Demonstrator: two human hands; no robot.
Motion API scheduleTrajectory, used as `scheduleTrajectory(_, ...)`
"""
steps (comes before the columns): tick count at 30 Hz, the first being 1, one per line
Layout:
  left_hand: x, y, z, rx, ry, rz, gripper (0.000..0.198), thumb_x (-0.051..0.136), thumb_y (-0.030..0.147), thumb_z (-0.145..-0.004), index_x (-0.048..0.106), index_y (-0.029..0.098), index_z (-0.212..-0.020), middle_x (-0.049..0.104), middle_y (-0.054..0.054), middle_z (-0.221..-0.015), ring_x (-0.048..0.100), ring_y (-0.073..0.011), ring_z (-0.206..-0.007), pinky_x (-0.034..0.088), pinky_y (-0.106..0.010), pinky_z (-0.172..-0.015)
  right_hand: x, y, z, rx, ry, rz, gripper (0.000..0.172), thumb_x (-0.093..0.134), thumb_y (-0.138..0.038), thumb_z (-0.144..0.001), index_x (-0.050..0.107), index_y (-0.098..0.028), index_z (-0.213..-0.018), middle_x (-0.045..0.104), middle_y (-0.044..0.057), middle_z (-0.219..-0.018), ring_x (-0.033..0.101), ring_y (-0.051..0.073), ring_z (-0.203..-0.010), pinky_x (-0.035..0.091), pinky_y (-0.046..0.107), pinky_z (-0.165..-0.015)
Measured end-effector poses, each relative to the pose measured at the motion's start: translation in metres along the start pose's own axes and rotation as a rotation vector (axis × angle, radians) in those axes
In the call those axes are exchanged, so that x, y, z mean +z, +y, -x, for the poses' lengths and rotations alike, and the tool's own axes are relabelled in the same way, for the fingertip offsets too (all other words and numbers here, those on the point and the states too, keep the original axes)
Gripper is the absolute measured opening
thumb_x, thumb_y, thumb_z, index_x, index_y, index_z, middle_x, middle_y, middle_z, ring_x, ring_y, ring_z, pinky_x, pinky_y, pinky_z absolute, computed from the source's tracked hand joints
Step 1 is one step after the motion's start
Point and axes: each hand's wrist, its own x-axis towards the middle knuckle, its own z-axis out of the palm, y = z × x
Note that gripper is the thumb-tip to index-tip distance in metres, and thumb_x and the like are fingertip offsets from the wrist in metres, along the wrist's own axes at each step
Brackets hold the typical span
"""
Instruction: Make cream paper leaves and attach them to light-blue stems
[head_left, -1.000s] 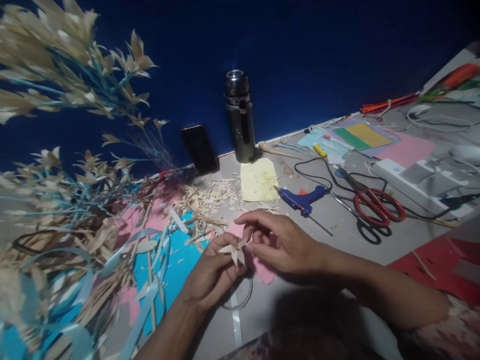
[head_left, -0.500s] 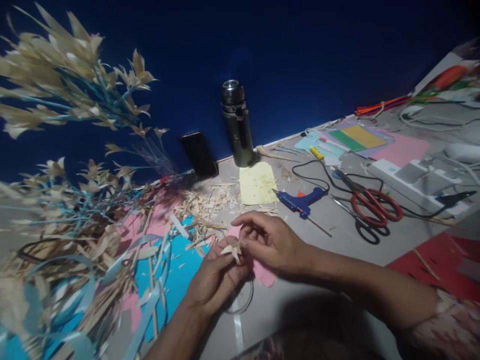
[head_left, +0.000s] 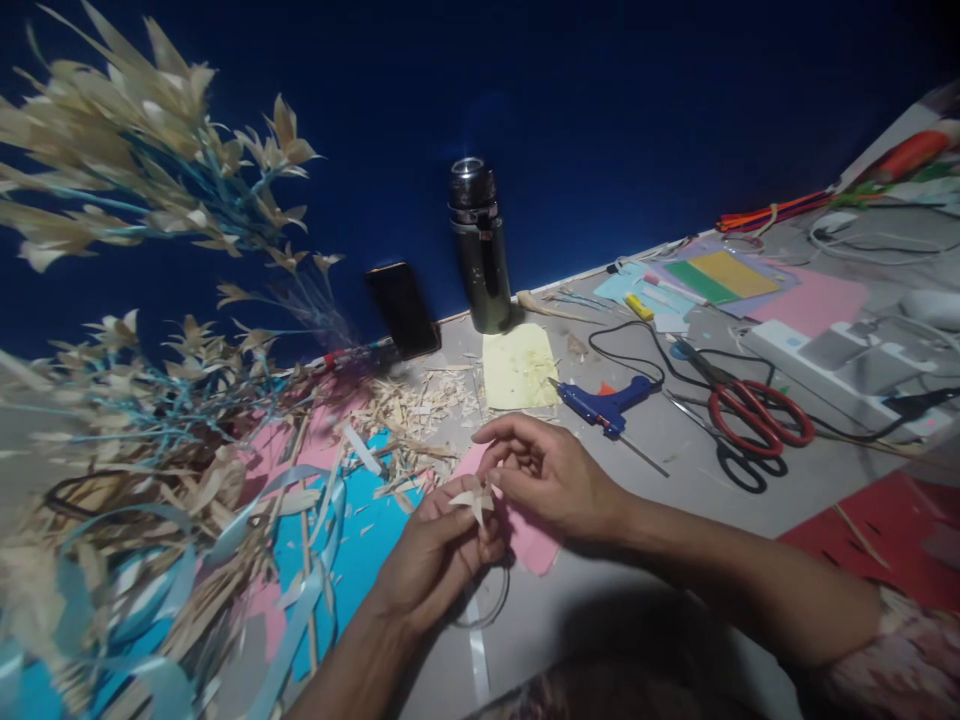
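A small pale husk flower [head_left: 472, 503] with pointed petals sits in my left hand [head_left: 435, 550], pinched between thumb and fingers. My right hand [head_left: 555, 480] comes in from the right, thumb and forefinger closed at the flower's upper petal, the other fingers curled. A thin ring of wire or cord [head_left: 504, 600] hangs beneath my left hand, and a pale ribbon strip [head_left: 478, 655] runs below it. Under the hands lies a pink sheet [head_left: 536, 545]. Just beyond my right hand, a blue glue gun [head_left: 607, 405] rests on its side.
Left stand bunches of husk flowers [head_left: 172, 200] on blue stems, above curled blue ribbon [head_left: 300, 610]. A phone [head_left: 403, 310] and a flask [head_left: 481, 260] stand by the wall. Shavings [head_left: 412, 410] and a yellow sheet [head_left: 517, 365] lie ahead; scissors [head_left: 757, 415] and a power strip [head_left: 832, 370] lie right.
The flower has turned so that its petals face up more fully and show more clearly. Both hands stay close together; the view has shifted slightly.
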Motion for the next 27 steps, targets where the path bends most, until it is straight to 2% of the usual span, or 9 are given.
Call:
scheduleTrajectory(3,-0.001,-0.001,-0.001,0.019,0.019,0.040,0.024,0.090,0.016,-0.067,0.072,0.011,-0.082,0.063,-0.001,-0.070,0.057,-0.0096,-0.061,0.050,-0.023,-0.059,0.001,0.005,0.000,0.031,0.038,-0.020,0.033,0.058,-0.007,-0.076,0.064,-0.017,-0.107,0.068,-0.001,-0.084,0.060,0.011,-0.068,0.048,0.024,-0.063)
scheduleTrajectory(10,-0.002,-0.001,-0.003,0.068,0.048,0.079,0.030,0.093,0.017,-0.062,0.072,0.009,-0.082,0.065,-0.001,-0.068,0.056,-0.0079,-0.058,0.049,-0.022,-0.058,0.005,0.011,0.004,0.073,0.006,-0.055,0.033,0.062,-0.011,-0.076,0.063,-0.017,-0.109,0.063,-0.001,-0.086,0.060,0.012,-0.073,0.048,0.026,-0.068)
scheduleTrajectory(20,-0.003,-0.005,-0.004,0.073,0.040,0.071,0.025,0.088,0.011,-0.067,0.068,0.012,-0.083,0.063,0.001,-0.066,0.054,-0.0070,-0.056,0.049,-0.021,-0.058,0.011,0.013,0.003,0.084,0.028,-0.031,0.031,0.065,-0.014,-0.075,0.064,-0.017,-0.106,0.062,-0.003,-0.082,0.057,0.010,-0.067,0.046,0.024,-0.063)
scheduleTrajectory(27,-0.004,-0.003,-0.003,0.070,0.036,0.030,0.026,0.088,0.012,-0.067,0.067,0.012,-0.081,0.063,0.001,-0.066,0.053,-0.0068,-0.056,0.050,-0.022,-0.061,0.011,0.016,0.005,0.009,0.046,0.045,0.031,0.067,-0.016,-0.077,0.066,-0.019,-0.108,0.064,-0.002,-0.083,0.058,0.011,-0.069,0.047,0.024,-0.064)
